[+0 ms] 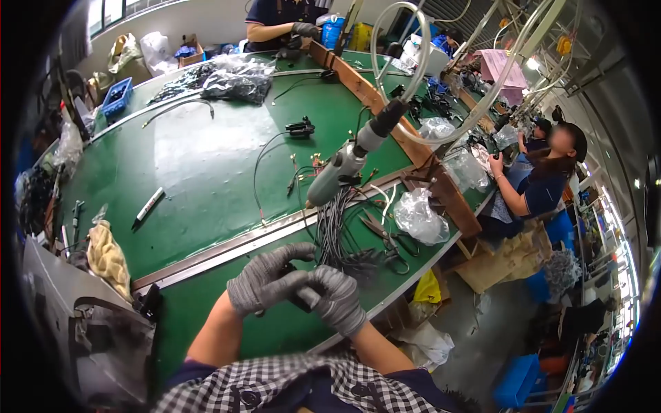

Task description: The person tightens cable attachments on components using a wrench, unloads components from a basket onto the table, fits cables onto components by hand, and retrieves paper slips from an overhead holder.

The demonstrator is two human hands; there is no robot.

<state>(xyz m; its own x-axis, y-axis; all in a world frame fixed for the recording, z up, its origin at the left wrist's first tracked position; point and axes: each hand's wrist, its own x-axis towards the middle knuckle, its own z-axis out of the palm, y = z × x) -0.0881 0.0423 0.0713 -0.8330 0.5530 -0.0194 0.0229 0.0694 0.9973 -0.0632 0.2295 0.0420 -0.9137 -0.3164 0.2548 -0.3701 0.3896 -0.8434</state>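
Note:
In grey knit gloves, my left hand (267, 281) and my right hand (337, 300) meet close to my body over the near strip of the green table. Their fingers are closed around a small black part (300, 301), mostly hidden by the gloves. Just beyond my right hand lies a bundle of thin grey cables (335, 230). Scissors (383, 235) rest to the right of that bundle. Above the cables hangs a grey-green power screwdriver (339, 172) on a clear coiled hose, touched by neither hand.
A metal rail (227, 249) crosses the green table (206, 199). On it lie a white marker (148, 206), a black connector with cable (300, 128) and bagged black parts (241, 77). A wooden rail (441, 186) stands right. Co-workers sit at the far side and right.

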